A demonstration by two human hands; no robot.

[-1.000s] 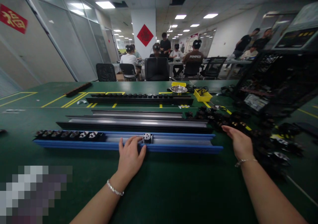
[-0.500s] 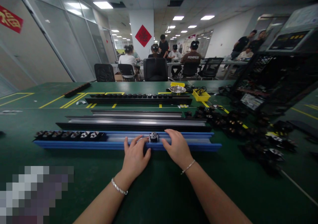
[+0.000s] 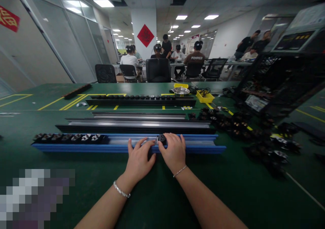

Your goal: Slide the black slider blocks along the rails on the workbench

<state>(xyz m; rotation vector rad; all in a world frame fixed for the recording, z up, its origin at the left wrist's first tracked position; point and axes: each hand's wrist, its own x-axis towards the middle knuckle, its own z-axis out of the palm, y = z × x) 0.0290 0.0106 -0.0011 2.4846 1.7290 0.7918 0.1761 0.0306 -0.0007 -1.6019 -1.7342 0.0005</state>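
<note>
The right hand [image 3: 174, 152] pinched a small black block [image 3: 161, 139] in the long blue plastic rail [image 3: 198, 150] (seating it, apparently). The left hand [image 3: 138, 159] lay open, bracing the rail. Sliding the block would have needed it square.

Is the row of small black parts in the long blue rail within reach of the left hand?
Probably yes: the left hand rests on the long blue rail, and the channel between it and the row of small black parts is bare.
</note>
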